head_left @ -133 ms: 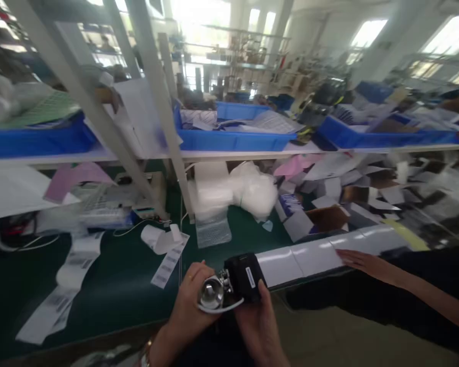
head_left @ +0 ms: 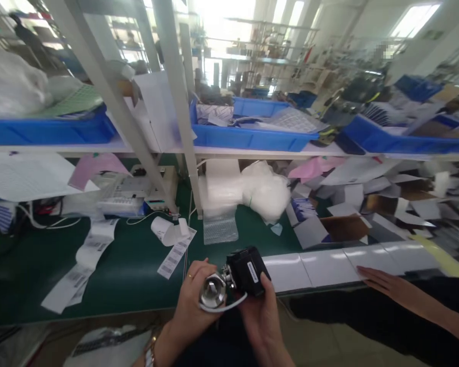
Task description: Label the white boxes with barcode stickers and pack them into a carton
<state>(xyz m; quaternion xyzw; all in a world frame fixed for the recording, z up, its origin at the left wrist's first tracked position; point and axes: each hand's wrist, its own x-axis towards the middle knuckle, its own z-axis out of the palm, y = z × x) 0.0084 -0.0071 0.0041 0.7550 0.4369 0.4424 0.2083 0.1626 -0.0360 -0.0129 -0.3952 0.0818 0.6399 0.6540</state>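
Note:
Between my hands, just above the front edge of the green table (head_left: 126,285), is a motorized valve (head_left: 248,272). It has a round steel body with a bore, a black housing with a white label, and a white cable. My left hand (head_left: 195,293), with a ring and a bracelet at the wrist, is closed around the steel body. My right hand (head_left: 262,311) grips the black housing from below and the right, thumb on its side. The fingers underneath are hidden.
Another person's hand (head_left: 382,283) lies on a row of white flat boxes (head_left: 325,267) at the right. A label strip (head_left: 176,252), bubble wrap (head_left: 220,227) and an open carton (head_left: 308,234) are behind. Blue bins (head_left: 252,137) stand on the shelf above.
The view has turned a little to the left and is sharper, so the background sits further right. Both hands keep their hold on the motorized valve.

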